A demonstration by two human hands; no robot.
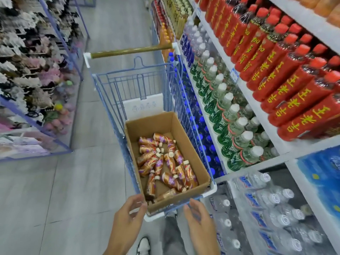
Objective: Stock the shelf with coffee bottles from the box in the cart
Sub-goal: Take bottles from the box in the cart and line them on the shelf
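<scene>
Grey trousers (172, 236); white sneaker (143, 246), black trim; left hand (128, 216), right hand (199, 217) bare.

illegible labels on the coffee bottles (165, 166); shoe (143, 244) past bottom edge

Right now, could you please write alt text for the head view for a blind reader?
A left hand and right hand, both open, reach for a cardboard box of loose coffee bottles in a blue cart beside drink shelves.

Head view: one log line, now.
left hand: open, by brown cardboard box; right hand: open, by box; brown coffee bottles: loose in box; blue wire cart: holds box
</scene>
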